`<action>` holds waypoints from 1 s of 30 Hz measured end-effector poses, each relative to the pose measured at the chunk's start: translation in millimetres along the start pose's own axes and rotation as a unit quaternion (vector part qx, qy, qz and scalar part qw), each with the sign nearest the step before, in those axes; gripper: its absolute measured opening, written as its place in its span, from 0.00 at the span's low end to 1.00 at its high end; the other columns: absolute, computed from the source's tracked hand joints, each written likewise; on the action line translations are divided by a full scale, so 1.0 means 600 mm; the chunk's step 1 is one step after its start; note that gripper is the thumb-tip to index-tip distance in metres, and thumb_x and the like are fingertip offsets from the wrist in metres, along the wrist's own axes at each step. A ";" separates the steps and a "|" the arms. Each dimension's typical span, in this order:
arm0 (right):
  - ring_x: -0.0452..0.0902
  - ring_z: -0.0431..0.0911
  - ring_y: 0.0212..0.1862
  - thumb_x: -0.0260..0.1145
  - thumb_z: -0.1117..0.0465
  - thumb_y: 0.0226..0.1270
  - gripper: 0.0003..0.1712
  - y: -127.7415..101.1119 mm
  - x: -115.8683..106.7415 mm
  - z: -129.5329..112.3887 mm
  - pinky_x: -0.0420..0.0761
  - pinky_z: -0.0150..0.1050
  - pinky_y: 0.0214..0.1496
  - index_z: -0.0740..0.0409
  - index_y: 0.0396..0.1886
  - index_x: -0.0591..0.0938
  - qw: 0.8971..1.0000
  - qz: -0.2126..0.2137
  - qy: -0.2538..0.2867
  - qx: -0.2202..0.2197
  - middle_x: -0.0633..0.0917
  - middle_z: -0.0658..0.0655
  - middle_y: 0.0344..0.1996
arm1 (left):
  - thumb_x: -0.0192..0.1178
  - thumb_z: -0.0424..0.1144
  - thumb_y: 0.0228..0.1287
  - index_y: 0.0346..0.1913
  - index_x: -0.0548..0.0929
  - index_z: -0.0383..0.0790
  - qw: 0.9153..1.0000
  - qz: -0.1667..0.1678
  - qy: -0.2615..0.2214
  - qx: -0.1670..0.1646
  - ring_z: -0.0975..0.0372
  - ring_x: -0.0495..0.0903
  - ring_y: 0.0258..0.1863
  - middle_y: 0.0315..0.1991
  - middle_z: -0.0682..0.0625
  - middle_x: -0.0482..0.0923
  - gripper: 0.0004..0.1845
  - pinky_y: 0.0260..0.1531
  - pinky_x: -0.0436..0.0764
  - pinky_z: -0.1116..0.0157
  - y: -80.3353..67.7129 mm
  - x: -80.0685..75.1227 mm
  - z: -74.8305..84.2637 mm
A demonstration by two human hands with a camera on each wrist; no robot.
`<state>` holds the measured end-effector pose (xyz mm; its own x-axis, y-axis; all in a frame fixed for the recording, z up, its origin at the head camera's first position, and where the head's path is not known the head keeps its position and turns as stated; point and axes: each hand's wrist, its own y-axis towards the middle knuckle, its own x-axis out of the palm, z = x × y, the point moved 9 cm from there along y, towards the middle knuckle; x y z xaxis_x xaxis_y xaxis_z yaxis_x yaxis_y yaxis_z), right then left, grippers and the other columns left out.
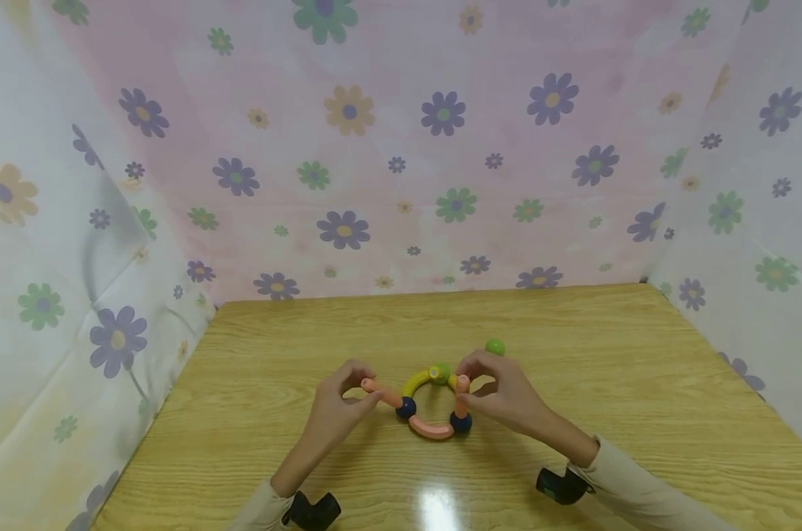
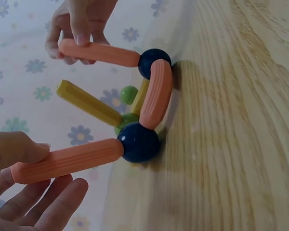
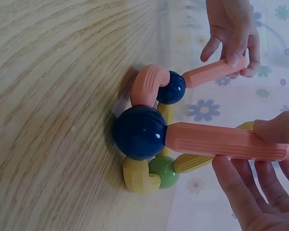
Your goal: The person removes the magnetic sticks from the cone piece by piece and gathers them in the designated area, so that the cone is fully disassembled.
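Pinching a pink rod apiece, left hand (image 1: 339, 402) and right hand (image 1: 500, 394), ends on blue balls (image 1: 406, 407).

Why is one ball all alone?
The small green ball lies loose on the wooden table, behind the right hand, apart from the joined toy of ridged sticks and balls that both hands hold.

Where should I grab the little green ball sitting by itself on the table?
Take the green ball across its middle, coming straight down from above with thumb and one finger. It is round and lies free on the table, just behind the right hand, so a sideways push would probably roll it away.
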<state>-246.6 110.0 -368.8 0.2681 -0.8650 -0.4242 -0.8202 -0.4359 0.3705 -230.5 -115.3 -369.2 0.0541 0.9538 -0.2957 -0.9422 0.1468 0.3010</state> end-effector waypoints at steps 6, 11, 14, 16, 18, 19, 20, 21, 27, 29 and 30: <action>0.79 0.44 0.38 0.72 0.67 0.55 0.13 -0.013 -0.011 0.009 0.82 0.39 0.34 0.57 0.37 0.78 1.000 0.007 -0.020 -0.003 0.80 0.54 0.35 | 0.66 0.25 0.55 0.39 0.80 0.34 1.000 -0.007 -0.002 -0.025 0.47 0.80 0.47 0.41 0.39 0.79 0.09 0.30 0.81 0.68 -0.011 -0.012 -0.017; 0.79 0.44 0.39 0.73 0.67 0.54 0.13 -0.024 -0.020 0.011 0.82 0.38 0.36 0.58 0.37 0.78 1.000 0.012 -0.021 0.005 0.79 0.53 0.35 | 0.66 0.26 0.55 0.39 0.81 0.31 0.999 -0.007 0.004 -0.035 0.47 0.79 0.49 0.44 0.38 0.78 0.09 0.32 0.81 0.68 -0.015 -0.018 -0.042; 0.79 0.44 0.40 0.72 0.68 0.54 0.14 -0.033 -0.025 0.008 0.82 0.38 0.36 0.56 0.38 0.79 1.000 0.009 -0.023 0.004 0.79 0.54 0.36 | 0.68 0.27 0.54 0.39 0.83 0.34 0.999 -0.006 0.017 -0.042 0.49 0.79 0.48 0.44 0.42 0.79 0.09 0.33 0.81 0.68 -0.015 -0.022 -0.068; 0.78 0.44 0.40 0.72 0.69 0.54 0.14 -0.039 -0.027 0.006 0.82 0.39 0.36 0.55 0.38 0.79 1.000 0.004 -0.024 0.001 0.80 0.54 0.36 | 0.68 0.27 0.53 0.38 0.83 0.36 0.999 -0.010 0.026 -0.042 0.51 0.80 0.46 0.42 0.45 0.80 0.09 0.33 0.81 0.68 -0.015 -0.023 -0.084; 0.78 0.43 0.39 0.72 0.69 0.55 0.13 -0.046 -0.030 0.007 0.82 0.39 0.35 0.55 0.38 0.79 1.000 0.002 -0.028 0.001 0.80 0.53 0.36 | 0.69 0.27 0.53 0.37 0.84 0.38 0.999 -0.019 0.036 -0.032 0.53 0.80 0.43 0.40 0.47 0.80 0.09 0.33 0.81 0.68 -0.015 -0.024 -0.092; 0.78 0.43 0.38 0.72 0.69 0.54 0.13 -0.050 -0.033 0.007 0.82 0.39 0.35 0.54 0.37 0.79 0.999 0.002 -0.033 0.000 0.80 0.52 0.36 | 0.69 0.27 0.53 0.37 0.84 0.39 0.999 -0.026 0.038 -0.025 0.54 0.80 0.42 0.39 0.47 0.80 0.09 0.33 0.81 0.68 -0.015 -0.022 -0.094; 0.78 0.42 0.38 0.72 0.69 0.54 0.13 -0.055 -0.036 0.008 0.82 0.39 0.34 0.54 0.37 0.79 0.999 0.003 -0.035 -0.001 0.80 0.51 0.35 | 0.69 0.28 0.53 0.37 0.84 0.39 0.998 -0.033 0.043 -0.020 0.54 0.80 0.41 0.39 0.47 0.80 0.09 0.33 0.81 0.68 -0.014 -0.021 -0.096; 0.78 0.42 0.37 0.72 0.70 0.54 0.13 -0.059 -0.038 0.008 0.82 0.39 0.33 0.53 0.36 0.79 0.999 0.004 -0.039 -0.004 0.79 0.50 0.35 | 0.69 0.28 0.53 0.37 0.84 0.39 0.998 -0.042 0.045 -0.012 0.54 0.80 0.40 0.38 0.47 0.80 0.08 0.32 0.81 0.68 -0.014 -0.018 -0.097; 0.75 0.42 0.33 0.72 0.71 0.54 0.13 -0.077 -0.042 0.003 0.82 0.36 0.31 0.50 0.33 0.79 0.998 0.001 -0.057 -0.030 0.78 0.49 0.33 | 0.68 0.28 0.54 0.37 0.84 0.37 0.993 -0.075 0.092 -0.002 0.55 0.81 0.38 0.38 0.48 0.81 0.08 0.31 0.81 0.69 -0.018 -0.014 -0.104; 0.74 0.41 0.34 0.72 0.71 0.54 0.13 -0.081 -0.038 0.005 0.81 0.35 0.30 0.49 0.32 0.79 0.998 -0.007 -0.060 -0.026 0.78 0.48 0.33 | 0.68 0.28 0.54 0.37 0.84 0.37 0.990 -0.080 0.116 0.001 0.55 0.81 0.37 0.37 0.49 0.82 0.07 0.30 0.81 0.69 -0.022 -0.018 -0.104; 0.75 0.41 0.34 0.71 0.70 0.54 0.13 -0.083 -0.036 0.008 0.81 0.35 0.30 0.48 0.32 0.80 0.998 -0.011 -0.057 -0.021 0.79 0.48 0.34 | 0.68 0.28 0.53 0.36 0.84 0.37 0.989 -0.083 0.124 0.003 0.55 0.81 0.36 0.37 0.49 0.82 0.07 0.30 0.80 0.69 -0.024 -0.020 -0.104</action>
<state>-213.9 151.5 -381.9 0.2235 -0.8223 -0.5233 -0.7921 -0.4661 0.3941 -238.0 -145.1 -426.6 0.1248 0.8228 -0.5544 -0.9254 0.2981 0.2342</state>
